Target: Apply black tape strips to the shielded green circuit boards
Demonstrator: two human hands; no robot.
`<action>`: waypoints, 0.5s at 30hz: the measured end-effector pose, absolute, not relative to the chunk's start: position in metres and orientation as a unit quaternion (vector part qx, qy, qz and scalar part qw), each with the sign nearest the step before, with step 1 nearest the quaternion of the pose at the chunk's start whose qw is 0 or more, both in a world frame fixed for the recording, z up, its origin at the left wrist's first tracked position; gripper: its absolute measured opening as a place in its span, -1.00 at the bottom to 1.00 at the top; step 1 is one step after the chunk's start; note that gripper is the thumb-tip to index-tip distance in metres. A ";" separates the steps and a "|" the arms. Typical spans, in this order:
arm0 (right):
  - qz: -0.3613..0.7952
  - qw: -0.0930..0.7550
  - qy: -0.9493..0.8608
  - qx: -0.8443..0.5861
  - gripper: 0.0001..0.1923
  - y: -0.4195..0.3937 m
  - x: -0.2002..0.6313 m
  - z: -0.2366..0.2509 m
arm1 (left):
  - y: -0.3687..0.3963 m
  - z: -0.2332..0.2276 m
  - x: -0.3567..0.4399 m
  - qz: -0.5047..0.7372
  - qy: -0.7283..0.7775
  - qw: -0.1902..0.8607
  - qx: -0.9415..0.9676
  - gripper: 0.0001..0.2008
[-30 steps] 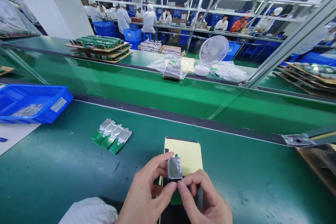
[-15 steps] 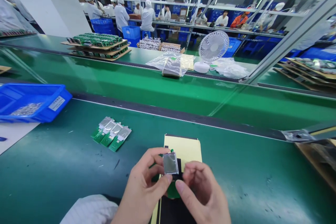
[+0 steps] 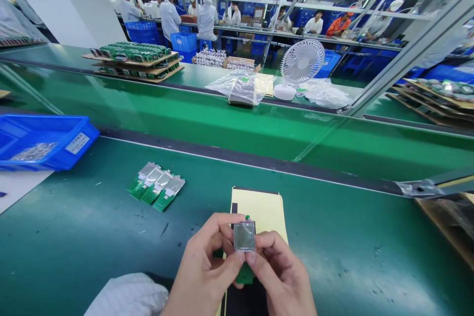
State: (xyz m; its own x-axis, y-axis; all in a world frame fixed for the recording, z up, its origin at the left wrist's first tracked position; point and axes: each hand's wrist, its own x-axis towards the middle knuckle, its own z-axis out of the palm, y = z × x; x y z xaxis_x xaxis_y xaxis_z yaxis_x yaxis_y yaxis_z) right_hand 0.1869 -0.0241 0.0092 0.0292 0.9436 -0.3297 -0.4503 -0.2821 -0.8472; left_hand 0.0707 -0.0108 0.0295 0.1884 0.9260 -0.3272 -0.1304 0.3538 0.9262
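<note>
Both my hands meet low in the middle of the view over a yellow sheet [image 3: 259, 207] lying on the green bench. My left hand [image 3: 203, 271] and my right hand [image 3: 281, 276] pinch a small green circuit board with a square silver shield [image 3: 244, 236] on top. The thumbs press at the shield's lower edge and the board's green end sticks out below them. A white sleeve [image 3: 129, 298] covers my left forearm. A dark strip lies under the hands at the sheet's near end.
Several similar green boards with silver shields [image 3: 157, 185] lie in a row to the left. A blue bin [image 3: 44, 140] of small metal parts stands far left. Beyond a conveyor sit trays of boards [image 3: 135, 59], plastic bags [image 3: 242, 86] and a white fan [image 3: 301, 64]. Other workers stand at the back.
The board was tilted to the left half a second ago and now sits upright again between both thumbs. My right hand has closed back onto it.
</note>
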 end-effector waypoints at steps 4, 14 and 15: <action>0.663 0.536 -0.244 -0.462 -0.80 -0.022 0.191 0.011 | -0.005 0.031 0.067 0.390 0.493 0.667 0.400 -0.74; 0.647 0.414 -0.392 -0.506 -0.73 -0.014 0.218 0.010 | 0.001 0.031 0.053 0.345 0.481 0.685 0.425 -0.61; 0.644 0.415 -0.392 -0.509 -0.71 -0.015 0.216 0.011 | 0.001 0.031 0.053 0.343 0.480 0.683 0.430 -0.62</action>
State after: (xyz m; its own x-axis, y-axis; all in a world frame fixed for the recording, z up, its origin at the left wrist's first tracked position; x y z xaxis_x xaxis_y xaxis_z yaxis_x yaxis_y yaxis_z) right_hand 0.2163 -0.0146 0.0110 -0.1380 0.9339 -0.3298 -0.1360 -0.3477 -0.9277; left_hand 0.0527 0.0012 0.0308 0.3034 0.8821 -0.3604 -0.0562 0.3941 0.9173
